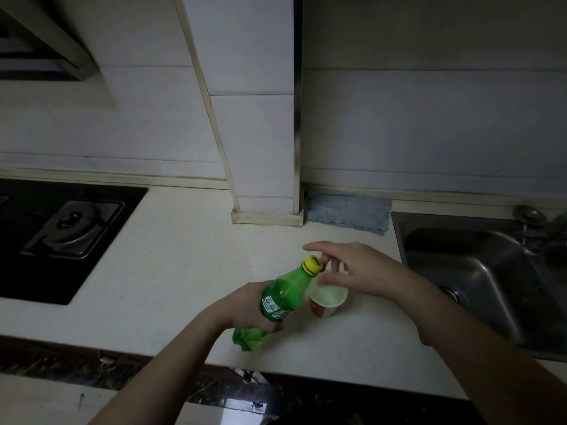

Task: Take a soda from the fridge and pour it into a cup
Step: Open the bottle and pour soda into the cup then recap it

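Soda bottle [280,297] — green plastic (yellow ribbed cap [313,265]) | cup [328,299] — round, pale

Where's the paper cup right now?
In the head view, the white paper cup stands on the pale countertop, centre-right, just right of the tilted green plastic soda bottle, below the right hand.

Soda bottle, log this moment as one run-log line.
stage: uncapping | left hand: grips tilted bottle | right hand: fingers at yellow cap | cup: upright on counter, no soda seen
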